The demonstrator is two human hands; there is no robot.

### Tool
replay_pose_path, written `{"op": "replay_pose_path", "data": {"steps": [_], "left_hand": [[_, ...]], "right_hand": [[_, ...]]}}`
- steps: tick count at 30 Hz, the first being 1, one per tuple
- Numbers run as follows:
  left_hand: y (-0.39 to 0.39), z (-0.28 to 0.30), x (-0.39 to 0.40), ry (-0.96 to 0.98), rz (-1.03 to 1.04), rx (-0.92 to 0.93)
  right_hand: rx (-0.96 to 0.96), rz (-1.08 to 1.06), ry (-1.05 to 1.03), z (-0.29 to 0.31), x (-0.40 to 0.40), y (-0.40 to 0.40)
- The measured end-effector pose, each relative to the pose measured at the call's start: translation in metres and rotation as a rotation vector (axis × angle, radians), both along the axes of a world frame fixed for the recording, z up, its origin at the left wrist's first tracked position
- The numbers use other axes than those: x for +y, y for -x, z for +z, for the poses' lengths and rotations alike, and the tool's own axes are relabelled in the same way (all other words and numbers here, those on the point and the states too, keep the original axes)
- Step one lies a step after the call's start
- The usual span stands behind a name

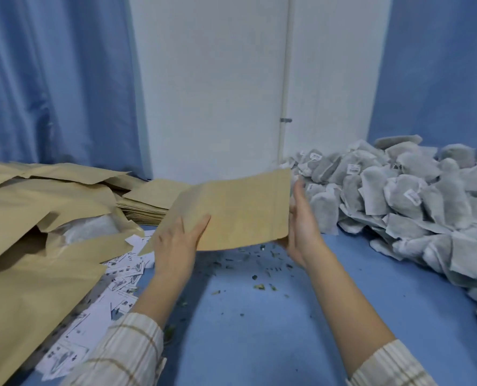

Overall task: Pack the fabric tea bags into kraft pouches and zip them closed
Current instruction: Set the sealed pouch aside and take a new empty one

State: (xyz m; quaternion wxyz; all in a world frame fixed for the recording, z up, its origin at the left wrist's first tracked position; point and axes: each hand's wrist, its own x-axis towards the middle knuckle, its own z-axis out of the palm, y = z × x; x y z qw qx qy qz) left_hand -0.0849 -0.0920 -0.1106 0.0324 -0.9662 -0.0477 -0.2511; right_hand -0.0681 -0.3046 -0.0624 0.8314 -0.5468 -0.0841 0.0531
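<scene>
One kraft pouch is being held in the air over the middle of the blue table, flat and apparently not yet filled. Its long axis is running left to right, tilted so that the right end is riding higher. Which end carries the zip cannot be told for certain, though a faint line is being shown near the right edge.

The lower left part of the pouch is being gripped by the left hand, with the thumb laid on the near face and the fingers hidden behind it. The right hand is being held upright at the pouch's right edge, fingers straight and close together; whether that edge is being pinched or only touched cannot be told.

The coming move is judged to turn on the pile of fabric tea bags, which is lying to the right of the pouch, just beyond the right hand; that hand is the nearer one. The bags are heaped too thickly to be counted: several dozen at least.

To the left, a stack of empty kraft pouches and a heap of larger kraft bags are lying, uncounted. Many printed paper slips and loose tea crumbs are being left scattered on the table.
</scene>
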Motion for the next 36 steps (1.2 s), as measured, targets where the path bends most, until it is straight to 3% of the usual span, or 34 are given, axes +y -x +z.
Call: {"op": "replay_pose_path", "data": {"steps": [3, 5, 8, 11, 13, 16, 18, 24, 31, 36], "left_hand": [[0.004, -0.019, -0.01, 0.073, 0.08, 0.156], [0.004, -0.027, -0.019, 0.226, 0.052, 0.326], [0.0, -0.029, -0.039, 0.339, -0.109, 0.557], [-0.004, -0.023, -0.073, 0.383, -0.183, 0.676], [-0.006, -0.021, -0.101, 0.53, -0.198, 0.629], [-0.013, -0.023, -0.138, 0.934, -0.179, 0.323], [-0.018, -0.027, -0.154, 1.123, -0.143, 0.235], [-0.031, -0.035, -0.157, 1.103, -0.059, 0.183], [-0.036, -0.045, -0.144, 1.187, -0.165, 0.139], [-0.033, -0.045, -0.138, 1.02, -0.23, 0.045]], "right_hand": [[0.088, -0.288, 0.271, -0.034, -0.011, -0.006], [0.16, -0.42, 0.366, -0.06, -0.016, -0.009], [0.32, -0.352, 0.189, -0.085, -0.023, -0.008], [0.332, -0.219, 0.065, -0.086, -0.031, -0.007], [0.328, -0.144, 0.0, -0.086, -0.038, -0.007], [0.366, -0.077, -0.033, -0.091, -0.044, -0.007], [0.383, -0.057, -0.081, -0.096, -0.043, -0.009], [0.337, -0.035, -0.108, -0.1, -0.035, -0.014], [0.279, -0.006, -0.076, -0.102, -0.031, -0.011], [0.266, 0.048, -0.098, -0.104, -0.028, -0.01]]}}
